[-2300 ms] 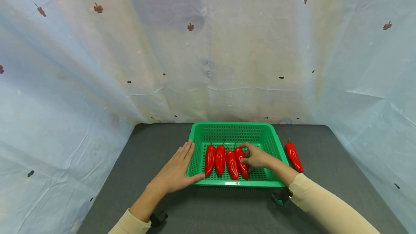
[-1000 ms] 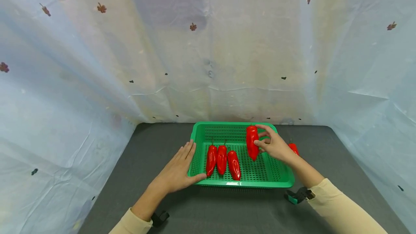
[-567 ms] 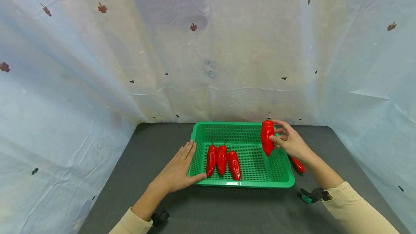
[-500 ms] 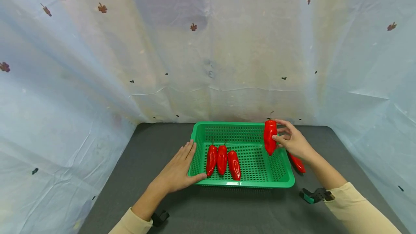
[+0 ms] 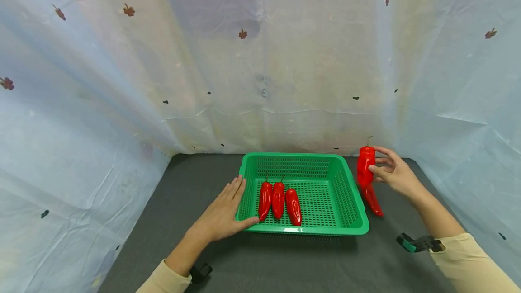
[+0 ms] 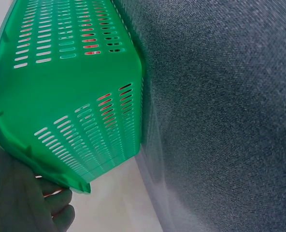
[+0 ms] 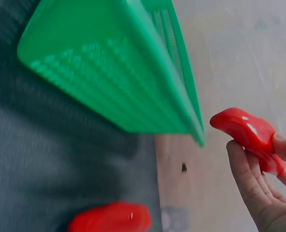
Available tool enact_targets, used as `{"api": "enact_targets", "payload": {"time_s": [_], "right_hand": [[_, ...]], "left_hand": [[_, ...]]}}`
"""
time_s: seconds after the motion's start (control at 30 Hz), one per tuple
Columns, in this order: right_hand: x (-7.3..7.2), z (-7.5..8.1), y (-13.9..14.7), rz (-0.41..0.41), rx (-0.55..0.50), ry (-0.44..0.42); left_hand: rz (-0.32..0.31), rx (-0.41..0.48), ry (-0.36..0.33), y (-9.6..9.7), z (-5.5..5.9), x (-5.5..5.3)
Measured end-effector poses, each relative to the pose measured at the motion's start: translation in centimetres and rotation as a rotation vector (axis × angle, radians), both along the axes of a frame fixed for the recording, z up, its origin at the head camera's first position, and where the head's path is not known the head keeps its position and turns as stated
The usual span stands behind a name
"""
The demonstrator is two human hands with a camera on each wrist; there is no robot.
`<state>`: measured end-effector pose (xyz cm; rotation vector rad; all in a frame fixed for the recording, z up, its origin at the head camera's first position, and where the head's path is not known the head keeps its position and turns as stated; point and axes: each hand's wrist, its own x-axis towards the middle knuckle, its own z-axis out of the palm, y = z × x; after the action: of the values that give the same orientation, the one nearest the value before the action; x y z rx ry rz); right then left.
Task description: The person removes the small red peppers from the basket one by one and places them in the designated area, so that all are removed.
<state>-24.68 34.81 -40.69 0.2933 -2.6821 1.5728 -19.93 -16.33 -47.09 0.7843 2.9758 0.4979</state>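
Note:
My right hand (image 5: pixel 396 173) pinches a red pepper (image 5: pixel 365 166) between thumb and fingers, stem up, to the right of the green basket (image 5: pixel 303 230). In the right wrist view the held pepper (image 7: pixel 244 129) is above the table level, beyond the basket's rim. Below it in the head view, a second red pepper (image 5: pixel 372 202) lies on the table, its upper end hidden behind the held one. My left hand (image 5: pixel 220 214) rests with straight fingers along the basket's left rim, thumb over the front corner. Three peppers (image 5: pixel 278 200) lie side by side in the basket's left half.
The basket stands on a dark grey table (image 5: pixel 285 266). Pale plastic sheeting (image 5: pixel 301 80) with leaf prints rises behind the table and down both sides. A black wrist strap (image 5: pixel 419 242) hangs at my right wrist, another strap (image 5: pixel 199 274) at the left.
My right hand has taken the rightmost pepper out of the basket, lifted it over the right rim and moved it right above the pepper on the table. The left hand has stayed put.

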Motion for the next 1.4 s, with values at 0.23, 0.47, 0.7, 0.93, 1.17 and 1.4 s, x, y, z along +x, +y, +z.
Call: {"api": "enact_targets", "payload": {"time_s": [0.23, 0.47, 0.7, 0.93, 1.17, 1.4], "right_hand": [[-0.2, -1.0, 2.4, -0.002, 0.0, 0.009], [-0.4, -1.9, 4.1, -0.008, 0.008, 0.001], [-0.6, -2.4, 5.5, -0.012, 0.087, -0.032], [-0.7, -3.4, 6.6, -0.026, 0.147, -0.06], [-0.8, -4.4, 7.2, -0.044, 0.196, -0.097], [-0.8, -5.3, 8.0, -0.025, 0.19, -0.141]], "left_hand": [[0.002, 0.003, 0.002, 0.0, 0.0, 0.0], [0.01, 0.005, -0.011, 0.0, -0.1, -0.1], [0.005, 0.006, -0.006, 0.0, -0.3, -0.2], [0.003, 0.013, -0.008, 0.0, -0.2, -0.1], [0.004, 0.012, -0.012, 0.0, -0.1, 0.0], [0.003, 0.009, -0.004, 0.0, -0.2, -0.1]]}}
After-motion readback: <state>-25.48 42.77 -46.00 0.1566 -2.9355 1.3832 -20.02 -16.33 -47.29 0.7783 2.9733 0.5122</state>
